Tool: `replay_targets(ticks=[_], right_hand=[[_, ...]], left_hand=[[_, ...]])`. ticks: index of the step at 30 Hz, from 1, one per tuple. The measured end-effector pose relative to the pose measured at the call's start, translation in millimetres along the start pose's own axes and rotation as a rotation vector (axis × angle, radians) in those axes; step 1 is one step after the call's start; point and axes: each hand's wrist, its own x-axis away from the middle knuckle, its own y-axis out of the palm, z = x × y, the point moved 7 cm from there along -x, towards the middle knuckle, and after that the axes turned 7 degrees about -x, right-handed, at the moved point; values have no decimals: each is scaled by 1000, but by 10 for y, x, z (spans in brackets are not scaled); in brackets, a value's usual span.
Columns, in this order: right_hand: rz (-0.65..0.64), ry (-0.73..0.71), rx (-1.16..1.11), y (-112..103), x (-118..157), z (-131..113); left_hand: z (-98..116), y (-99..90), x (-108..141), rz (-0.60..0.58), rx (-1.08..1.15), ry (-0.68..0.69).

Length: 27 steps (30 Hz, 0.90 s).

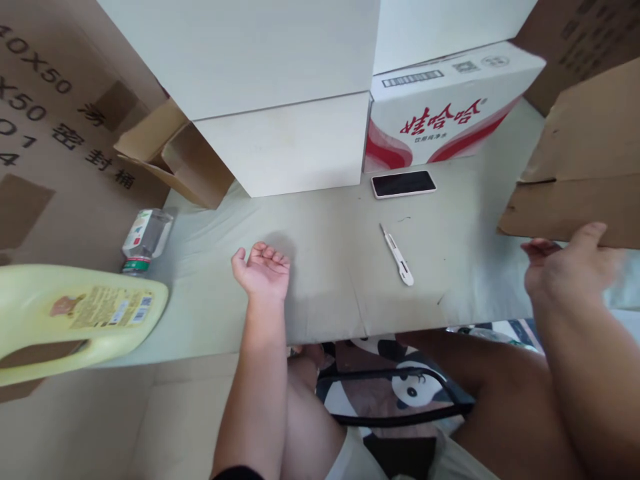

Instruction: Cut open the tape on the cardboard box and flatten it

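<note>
My left hand (pixel 267 270) rests palm up over the cloth-covered table, its fingers loosely curled and thumb apart, with nothing in it. On the right, my right hand (pixel 570 267) grips the lower edge of a brown cardboard piece (pixel 590 153), thumb on the near face; some fingers are hidden or blurred. The cardboard stands tilted and shows a fold line and a slit. Between my hands lies a white craft knife (pixel 399 257), its slim tip pointing away from me. Behind it is a phone (pixel 404 184) with a dark screen.
White boxes (pixel 300 147) and a red-and-white water carton (pixel 440 120) stand along the back. At left are an open cardboard box (pixel 195 163), a clear bottle (pixel 147 237) on its side, a yellow jug (pixel 115 313) and a large printed carton (pixel 65 133). The table's front edge (pixel 350 335) borders my legs.
</note>
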Motion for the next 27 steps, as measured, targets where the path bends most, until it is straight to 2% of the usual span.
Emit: replay_targets(ticks=[1,3,8,13,16,18,20,23,24,27], right_hand=[[87,28,-33,-87,-2,-4],[140,28,-27,-172,5,-57],[126,-98,21,-339,-82,-234],[121,-303,247,-649,-279,-397],[127,-344,361,-652,-428,-467],[122,-367,359,-449,-567,-576],[76,-349,297,-72,-752,-724],[-63,-131,179,624,-1039,-860],[-68,-92,190,801,-1092,-909],[-94,-24,244,1114,-1073,-949]], left_hand=[[-7,11,-1,-3,1,-2],[-19,31,-7,-16,4,-7],[-29,41,-10,-22,-1,-26],[-23,75,11,-57,-4,-28],[-49,82,14,-65,-9,-50],[-65,80,8,-68,-17,-64],[-71,81,-4,-77,-21,-69],[-55,99,-26,-105,-12,-54],[-47,107,-31,-114,-7,-48],[-32,125,-30,-136,9,-57]])
